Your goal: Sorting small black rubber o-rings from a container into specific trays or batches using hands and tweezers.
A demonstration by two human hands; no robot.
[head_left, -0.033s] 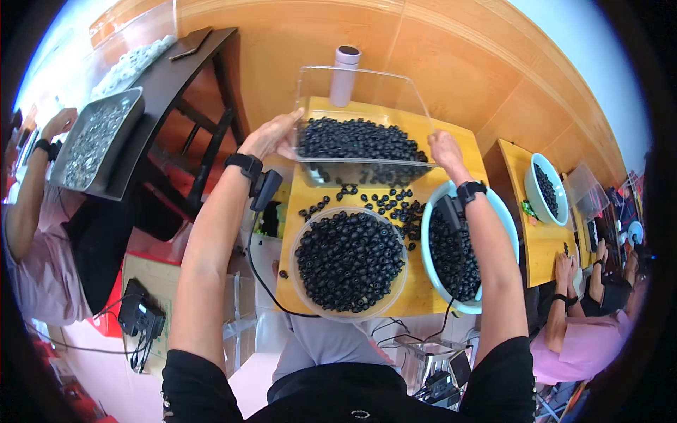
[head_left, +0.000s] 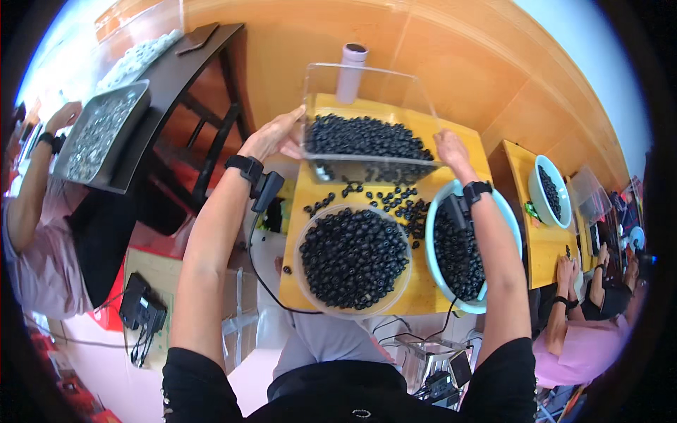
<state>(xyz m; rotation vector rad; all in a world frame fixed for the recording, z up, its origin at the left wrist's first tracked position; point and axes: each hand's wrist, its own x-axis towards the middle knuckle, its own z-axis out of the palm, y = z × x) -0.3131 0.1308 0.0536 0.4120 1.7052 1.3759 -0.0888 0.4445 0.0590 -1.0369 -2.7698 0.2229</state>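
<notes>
A clear rectangular plastic box with a layer of black beads in it is on the yellow wooden table. Its left side is gripped by my left hand, the fingers partly hidden behind the wall. On the opposite side my right hand holds the box by its edge. Closer to me stands a round clear tub heaped with black beads. To its right, a light blue basin also holds black beads and is partly covered by my right forearm. Loose beads lie scattered between these containers.
Behind the box stands a pink bottle against the orange wall. A cable runs from my left wrist device across the table's front. Left, a co-worker's arm is beside a grey tray. Another basin sits on the right-hand table.
</notes>
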